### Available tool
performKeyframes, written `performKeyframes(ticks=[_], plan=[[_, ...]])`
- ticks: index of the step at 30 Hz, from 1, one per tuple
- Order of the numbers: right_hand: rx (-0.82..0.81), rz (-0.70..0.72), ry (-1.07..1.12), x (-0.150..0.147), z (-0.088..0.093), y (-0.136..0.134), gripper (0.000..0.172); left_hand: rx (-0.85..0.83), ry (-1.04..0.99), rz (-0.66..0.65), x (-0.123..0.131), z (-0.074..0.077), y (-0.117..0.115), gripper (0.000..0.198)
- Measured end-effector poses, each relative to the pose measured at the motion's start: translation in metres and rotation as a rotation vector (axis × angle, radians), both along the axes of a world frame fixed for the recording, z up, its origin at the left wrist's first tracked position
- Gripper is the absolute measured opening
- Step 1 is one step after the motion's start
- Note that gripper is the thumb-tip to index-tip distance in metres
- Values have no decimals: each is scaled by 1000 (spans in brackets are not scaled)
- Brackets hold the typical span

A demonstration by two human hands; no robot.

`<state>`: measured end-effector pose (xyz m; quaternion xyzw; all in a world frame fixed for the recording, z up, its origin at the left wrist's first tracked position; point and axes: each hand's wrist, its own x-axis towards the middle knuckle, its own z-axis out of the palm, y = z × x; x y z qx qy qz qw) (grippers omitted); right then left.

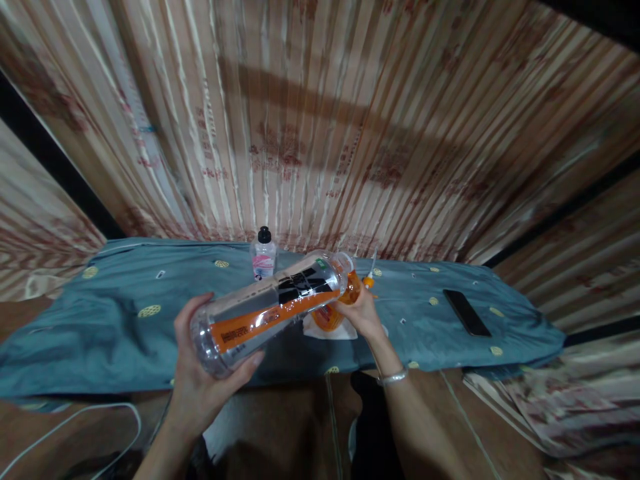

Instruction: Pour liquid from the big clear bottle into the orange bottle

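Note:
A large clear bottle [270, 307] with an orange and black label is tilted, its mouth pointing to the upper right. My left hand [200, 367] is wrapped round its base. My right hand [361, 310] grips the neck of an orange bottle [327, 318], which is partly hidden behind the clear one. The clear bottle's mouth is close to the orange bottle's top; whether they touch I cannot tell. Under the orange bottle lies a white cloth or tissue [330, 331]. An orange pump top [369, 281] with a thin tube lies just beyond my right hand.
A small clear bottle with a black cap [263, 257] stands at the back of the blue-green cloth surface [125, 333]. A dark phone [467, 313] lies at the right. Patterned curtains hang behind, and a white cable [117, 405] loops at the lower left.

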<state>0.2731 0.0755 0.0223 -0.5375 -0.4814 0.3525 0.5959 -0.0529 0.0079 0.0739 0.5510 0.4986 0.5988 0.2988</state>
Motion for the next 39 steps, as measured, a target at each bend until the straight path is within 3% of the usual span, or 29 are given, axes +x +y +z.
performKeyframes(ticks=[10, 13, 19, 29, 39], plan=[[2, -7, -9, -1, 2, 0, 73, 94, 151, -69, -16, -11, 12, 100], [14, -19, -10, -2, 2, 0, 71, 134, 114, 8, -14, -17, 13, 99], [33, -9, -7, 0, -2, 1, 70, 167, 105, -14, -11, -30, 11, 97], [26, -5, -37, 2, -7, 1, 64, 21, -5, 10, 3, -8, 0, 98], [32, -17, -21, 1, -8, 2, 70, 14, -32, -10, 3, -8, 0, 97]])
